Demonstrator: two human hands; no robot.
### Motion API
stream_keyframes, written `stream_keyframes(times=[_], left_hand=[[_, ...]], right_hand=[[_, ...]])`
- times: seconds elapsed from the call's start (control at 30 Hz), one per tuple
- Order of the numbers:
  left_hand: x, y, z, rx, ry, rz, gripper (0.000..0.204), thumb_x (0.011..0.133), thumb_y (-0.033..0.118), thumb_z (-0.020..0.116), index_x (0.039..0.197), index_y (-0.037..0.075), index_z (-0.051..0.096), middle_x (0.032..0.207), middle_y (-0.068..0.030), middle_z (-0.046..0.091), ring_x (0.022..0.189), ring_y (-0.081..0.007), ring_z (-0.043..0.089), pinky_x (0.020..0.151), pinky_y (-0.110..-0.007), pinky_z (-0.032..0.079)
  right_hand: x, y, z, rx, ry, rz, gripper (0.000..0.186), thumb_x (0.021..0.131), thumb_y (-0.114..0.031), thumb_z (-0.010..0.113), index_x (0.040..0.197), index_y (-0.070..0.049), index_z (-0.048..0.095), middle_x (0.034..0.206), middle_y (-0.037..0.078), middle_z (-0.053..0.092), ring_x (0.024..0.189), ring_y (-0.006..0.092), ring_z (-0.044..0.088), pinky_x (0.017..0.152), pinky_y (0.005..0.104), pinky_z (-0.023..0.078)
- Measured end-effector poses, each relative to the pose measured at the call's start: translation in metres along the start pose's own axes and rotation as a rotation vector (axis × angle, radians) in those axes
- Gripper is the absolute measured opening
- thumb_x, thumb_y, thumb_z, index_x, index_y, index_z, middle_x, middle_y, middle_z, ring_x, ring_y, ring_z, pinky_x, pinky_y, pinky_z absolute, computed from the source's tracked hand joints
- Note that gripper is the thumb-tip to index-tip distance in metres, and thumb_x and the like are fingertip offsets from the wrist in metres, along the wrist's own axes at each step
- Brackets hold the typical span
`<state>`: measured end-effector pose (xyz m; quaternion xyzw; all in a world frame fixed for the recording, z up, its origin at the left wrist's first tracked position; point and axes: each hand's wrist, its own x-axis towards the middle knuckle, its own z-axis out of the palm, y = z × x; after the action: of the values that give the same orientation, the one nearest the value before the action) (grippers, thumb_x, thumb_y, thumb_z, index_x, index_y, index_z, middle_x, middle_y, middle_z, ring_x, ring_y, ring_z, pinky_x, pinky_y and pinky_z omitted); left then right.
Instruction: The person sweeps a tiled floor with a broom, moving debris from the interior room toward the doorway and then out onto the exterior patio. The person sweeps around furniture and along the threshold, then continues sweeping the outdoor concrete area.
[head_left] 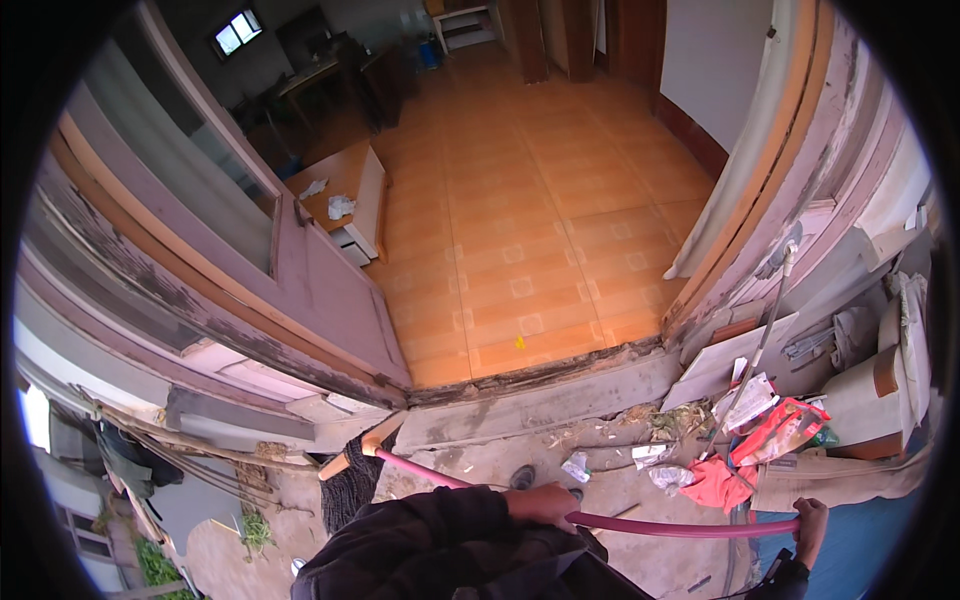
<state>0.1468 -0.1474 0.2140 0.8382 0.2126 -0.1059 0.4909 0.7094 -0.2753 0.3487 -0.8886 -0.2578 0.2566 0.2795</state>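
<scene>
while both hands are clamped on its pink pole [680,527], the mop [347,497] lies across the lower part of the view, its head at the left, just outside the doorway. the left hand [543,504] grips the pole partway along, the dark sleeve [420,530] behind it covering part of the shaft. the right hand [812,522] is closed around the far right end, well apart from the left. at the other end, a pale wooden block [378,437] joins the pole to dark grey strands, which hang beside the concrete step [540,413].

beyond the worn sill [540,378], orange floor tiles [500,220] run back into a room, with a small yellow scrap [520,342] near the edge. a pink door leaf [335,270] stands open at the left, and past it a low cabinet [377,205] bears crumpled white paper [341,207]. a pale curtain [735,190] hangs by the right frame.

outside at the right, a red plastic bag [785,430] lies near a coral-coloured cloth [716,484], among loose papers. a thin stick [768,335] leans above them. a dark shoe [523,477] shows on the ground just above the left hand, and a blue sheet [830,562] spreads below the right.
</scene>
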Motion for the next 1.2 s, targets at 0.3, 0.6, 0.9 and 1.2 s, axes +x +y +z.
stream_keyframes(times=[0.3, 0.6, 0.9, 1.2], left_hand=[[0.026, 0.006, 0.002, 0.116, 0.085, -0.025, 0.042, 0.076, 0.047, 0.077, 0.087, 0.006, 0.072, 0.079, -0.0171, 0.068, 0.082, -0.0372, 0.066, 0.08, -0.05, 0.047], [0.109, -0.045, -0.023, 0.326, 0.167, 0.053, 0.031, 0.078, 0.047, 0.076, 0.087, 0.018, 0.074, 0.08, -0.0117, 0.069, 0.075, -0.0334, 0.067, 0.076, -0.047, 0.049], [0.224, 0.079, -0.021, 0.344, 0.07, 0.601, 0.049, 0.076, 0.061, 0.072, 0.074, 0.012, 0.071, 0.065, -0.0114, 0.063, 0.068, -0.0313, 0.064, 0.084, -0.045, 0.04], [0.199, 0.166, -0.032, 0.358, -0.026, 0.868, 0.042, 0.071, 0.056, 0.076, 0.068, 0.014, 0.072, 0.061, -0.0073, 0.064, 0.064, -0.0273, 0.065, 0.095, -0.045, 0.039]], right_hand=[[0.037, 0.088, -0.003, 0.118, 0.041, -0.062, 0.019, 0.085, -0.015, 0.063, 0.076, 0.002, 0.064, 0.056, 0.0, 0.048, 0.045, 0.0102, 0.04, 0.042, 0.0309, 0.03], [-0.148, 0.007, -0.049, 0.088, 0.326, -0.262, 0.023, 0.1, -0.025, 0.064, 0.085, -0.007, 0.064, 0.064, -0.007, 0.04, 0.054, 0.0033, 0.032, 0.048, 0.0241, 0.024], [-0.344, -0.058, -0.138, -0.334, 0.917, 0.217, 0.032, 0.098, -0.02, 0.056, 0.125, -0.005, 0.064, 0.11, 0.011, 0.064, 0.08, 0.0195, 0.056, 0.068, 0.0341, 0.048], [-0.489, 0.005, -0.172, -0.668, 1.097, 0.294, 0.045, 0.089, -0.033, 0.072, 0.126, -0.009, 0.066, 0.106, 0.016, 0.07, 0.094, 0.0294, 0.067, 0.085, 0.0428, 0.054]])
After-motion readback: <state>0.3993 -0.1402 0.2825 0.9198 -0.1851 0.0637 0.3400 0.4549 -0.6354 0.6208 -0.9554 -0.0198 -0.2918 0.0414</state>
